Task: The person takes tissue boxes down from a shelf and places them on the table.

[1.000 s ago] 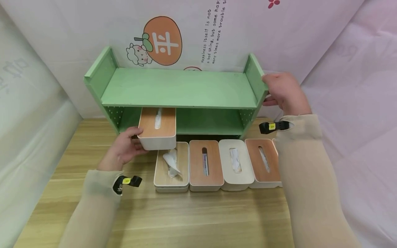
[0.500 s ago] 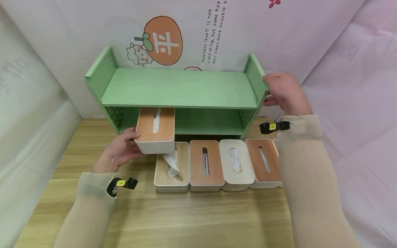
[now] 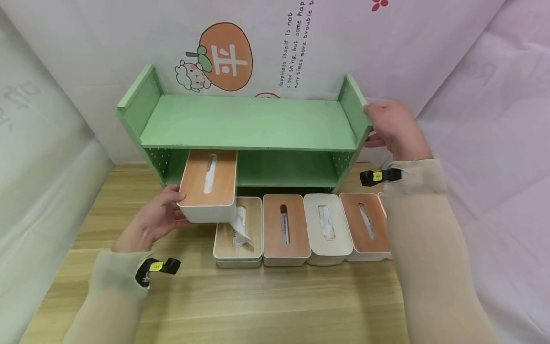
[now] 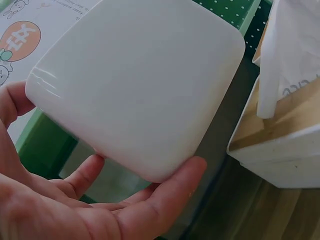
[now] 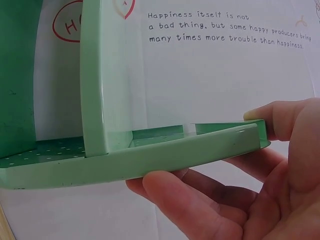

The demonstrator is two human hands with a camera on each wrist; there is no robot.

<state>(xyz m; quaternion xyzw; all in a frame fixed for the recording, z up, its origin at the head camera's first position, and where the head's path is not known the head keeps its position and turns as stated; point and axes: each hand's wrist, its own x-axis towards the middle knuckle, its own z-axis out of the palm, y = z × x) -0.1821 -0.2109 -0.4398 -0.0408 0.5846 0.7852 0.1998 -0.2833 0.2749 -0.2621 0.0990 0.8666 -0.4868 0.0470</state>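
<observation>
My left hand grips a tissue box with a wood-grain lid and white sides. Its thumb lies at the lid's left edge and its fingers go under the box. The box's far end reaches under the upper board of a green shelf. The left wrist view shows the box's smooth white end, with fingers along its lower edge. My right hand holds the shelf's right side panel, thumb on one side and fingers on the other.
On the wooden table in front of the shelf stands a row of tissue boxes: a light-wood one with tissue sticking out, a brown-lidded one, a cream one and another brown-lidded one. White cloth hangs on both sides.
The held tissue box has come toward me and slightly left, further out from the shelf, with my left hand. My right hand has stayed on the side panel.
</observation>
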